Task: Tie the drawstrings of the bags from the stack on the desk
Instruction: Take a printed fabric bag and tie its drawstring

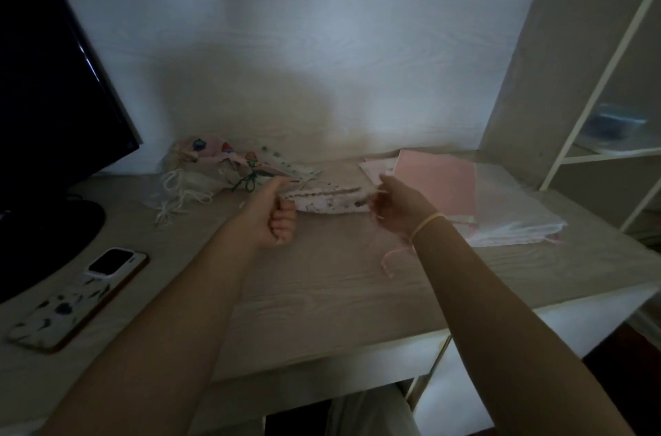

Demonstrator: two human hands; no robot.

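Observation:
A small white patterned drawstring bag (331, 200) is stretched level just above the desk between both hands. My left hand (273, 215) grips its left end with the fingers curled into a fist. My right hand (398, 206) grips its right end, and a pale pink drawstring (390, 258) hangs down from that hand onto the desk. A flat stack of pink and white bags (447, 189) lies to the right. A heap of patterned bags with loose and tied strings (221, 169) lies at the back left.
A dark monitor (53, 85) on a round stand fills the left. A phone in a patterned case (78, 299) lies at the front left. A white shelf frame (604, 78) stands on the right, and the desk's front edge (357, 353) runs below my forearms.

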